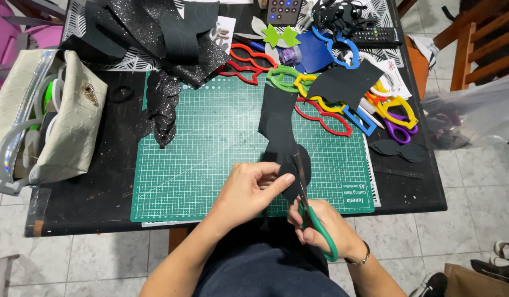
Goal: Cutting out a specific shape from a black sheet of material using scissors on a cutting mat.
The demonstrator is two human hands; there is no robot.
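The left hand (253, 190) pinches the black sheet (282, 137); the right hand (320, 223) grips green scissors (315, 220), blades in the sheet; best fed slowly, turning the sheet, not the blades.

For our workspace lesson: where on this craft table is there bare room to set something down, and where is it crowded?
Free: the green cutting mat between the glittery black pieces and the black sheet held by the left hand; also the dark tabletop beside the cream pouch. Crowded: the far edge and the coloured templates.
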